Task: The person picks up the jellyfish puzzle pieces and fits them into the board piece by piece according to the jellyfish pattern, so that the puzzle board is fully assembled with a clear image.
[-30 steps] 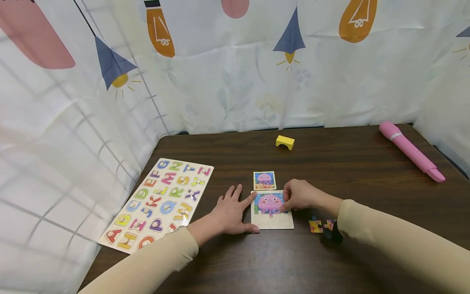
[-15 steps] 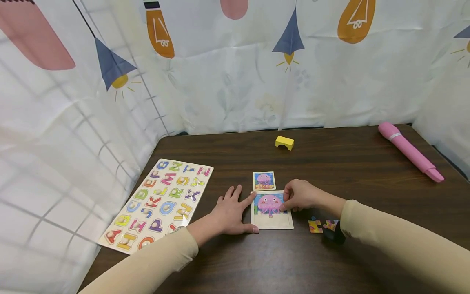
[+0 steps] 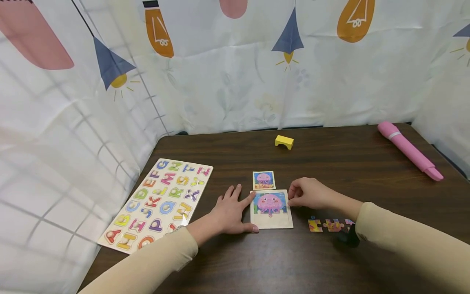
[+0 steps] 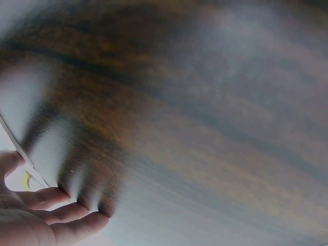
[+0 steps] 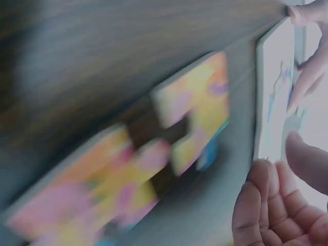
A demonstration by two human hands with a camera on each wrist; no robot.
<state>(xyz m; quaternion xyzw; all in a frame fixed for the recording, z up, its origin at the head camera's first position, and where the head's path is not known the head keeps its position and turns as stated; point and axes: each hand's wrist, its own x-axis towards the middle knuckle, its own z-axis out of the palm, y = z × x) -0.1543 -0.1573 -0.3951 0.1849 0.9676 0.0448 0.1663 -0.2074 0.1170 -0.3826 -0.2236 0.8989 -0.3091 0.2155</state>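
Note:
A square puzzle board (image 3: pixel 272 222) shows a pink jellyfish picture in its upper part and bare pale wood below. My left hand (image 3: pixel 230 214) lies with fingers spread, index fingertip and thumb at the board's left edge. Loosely bent, my right hand (image 3: pixel 312 194) is at the board's right edge. In the right wrist view that hand (image 5: pixel 277 210) has its thumb apart from the fingers, with nothing between them. Right of the board lie a yellow-orange puzzle piece (image 3: pixel 315 226), a second piece (image 3: pixel 333 225) and a third, partly hidden by the sleeve.
A small jellyfish picture card (image 3: pixel 263 180) touches the board's far edge. To the left lies an alphabet peg board (image 3: pixel 172 192). A yellow arch block (image 3: pixel 284 141) sits farther back, and a pink rolled-up object (image 3: pixel 411 151) lies far right.
My right hand has drawn back from the picture to the right, uncovering its right side and more of the loose pieces. The left hand has stayed in place.

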